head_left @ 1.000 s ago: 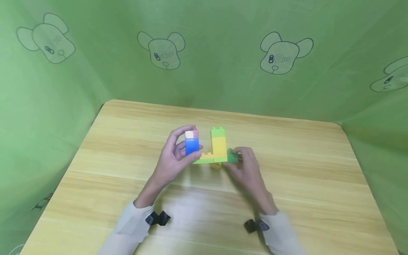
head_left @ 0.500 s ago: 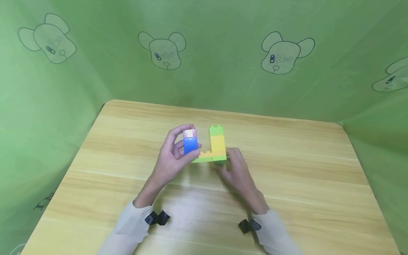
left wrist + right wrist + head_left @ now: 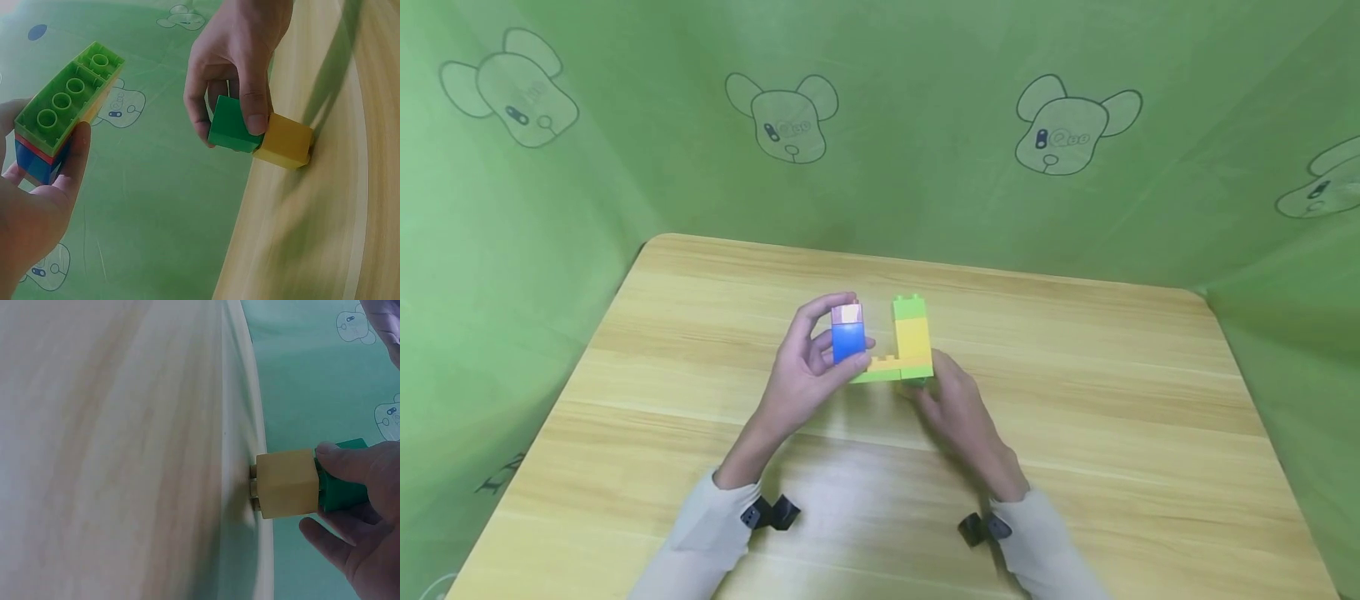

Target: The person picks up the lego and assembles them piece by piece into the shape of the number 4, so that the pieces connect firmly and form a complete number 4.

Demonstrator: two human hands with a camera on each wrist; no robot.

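My left hand (image 3: 797, 367) holds a toy-brick assembly up over the table. Its fingers and thumb clasp a blue brick (image 3: 848, 340) topped by a pink one (image 3: 847, 314). On the assembly's right end rises a yellow column (image 3: 913, 337), capped by a lime brick (image 3: 909, 307). The left wrist view shows the hollow underside of the lime base (image 3: 69, 94). My right hand (image 3: 958, 404) pinches a dark green brick (image 3: 345, 487) joined to a yellow brick (image 3: 287, 483), whose studs face the tabletop. In the head view, the assembly mostly hides this pair.
Under both hands lies a wood-grain table (image 3: 1112, 358) with rounded far corners. Green sheeting (image 3: 925, 200) printed with cartoon heads surrounds it at the back and sides. Small dark cameras (image 3: 772, 513) sit on both sleeved wrists.
Over the second, my right hand has moved left, bringing the green and yellow bricks beneath the assembly's right end. My left hand has shifted slightly left. The last half second shows almost no motion.
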